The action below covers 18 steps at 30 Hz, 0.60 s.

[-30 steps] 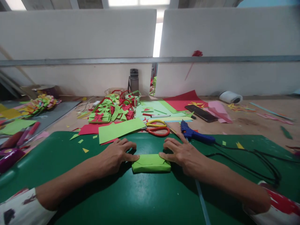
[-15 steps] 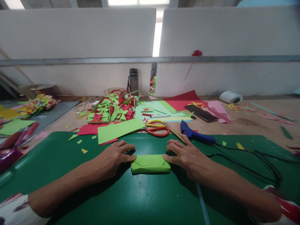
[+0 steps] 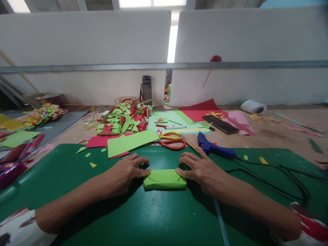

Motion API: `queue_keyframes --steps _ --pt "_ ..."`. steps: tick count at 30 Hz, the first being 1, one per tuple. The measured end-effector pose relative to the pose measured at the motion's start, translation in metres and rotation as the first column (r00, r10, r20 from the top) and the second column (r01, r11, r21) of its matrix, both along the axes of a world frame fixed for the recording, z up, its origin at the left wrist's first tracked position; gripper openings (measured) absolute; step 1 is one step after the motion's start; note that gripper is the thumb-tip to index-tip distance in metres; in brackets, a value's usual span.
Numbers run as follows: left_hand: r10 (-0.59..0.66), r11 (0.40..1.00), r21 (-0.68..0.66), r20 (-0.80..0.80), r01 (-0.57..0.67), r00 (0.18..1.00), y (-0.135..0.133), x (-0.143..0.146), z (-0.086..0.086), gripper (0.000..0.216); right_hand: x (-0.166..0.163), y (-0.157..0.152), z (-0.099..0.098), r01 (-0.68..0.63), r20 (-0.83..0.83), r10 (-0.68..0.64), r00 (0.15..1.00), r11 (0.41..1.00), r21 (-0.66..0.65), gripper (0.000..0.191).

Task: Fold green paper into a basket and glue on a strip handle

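A small folded light-green paper packet (image 3: 164, 179) lies on the dark green cutting mat (image 3: 159, 218) in front of me. My left hand (image 3: 125, 171) rests flat at its left end, fingers stretched out, thumb tip touching the packet. My right hand (image 3: 201, 169) lies flat at the right end, fingers spread, thumb against the packet's corner. Neither hand grips anything.
Behind the mat lie a light-green sheet (image 3: 130, 140), red-and-yellow scissors (image 3: 173, 140), a blue glue gun (image 3: 212, 147) with black cable, a phone (image 3: 219, 124), a heap of green and red paper pieces (image 3: 123, 119), a bottle (image 3: 146, 88), a tape roll (image 3: 253, 106). Markers (image 3: 25, 148) lie at the left.
Both hands stay at the ends of the packet; the right hand's fingers shifted slightly. The packet has not moved.
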<state>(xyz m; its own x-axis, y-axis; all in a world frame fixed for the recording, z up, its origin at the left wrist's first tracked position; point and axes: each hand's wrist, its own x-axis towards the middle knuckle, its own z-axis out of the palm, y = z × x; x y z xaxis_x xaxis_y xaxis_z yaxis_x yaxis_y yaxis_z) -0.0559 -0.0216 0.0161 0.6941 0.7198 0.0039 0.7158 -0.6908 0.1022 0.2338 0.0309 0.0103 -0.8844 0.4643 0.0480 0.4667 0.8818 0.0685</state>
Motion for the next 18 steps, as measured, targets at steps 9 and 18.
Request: queue_keyframes --steps 9,18 --pt "-0.007 1.0 0.005 -0.113 0.007 0.994 0.011 0.018 0.002 0.063 -0.025 -0.003 0.013 -0.041 0.032 0.044 0.999 0.996 -0.077 0.049" --pt "-0.039 0.997 0.061 -0.102 0.045 0.994 0.017 0.023 0.0 0.058 -0.035 0.0 0.014 -0.1 0.006 0.101 0.995 0.995 -0.029 0.041"
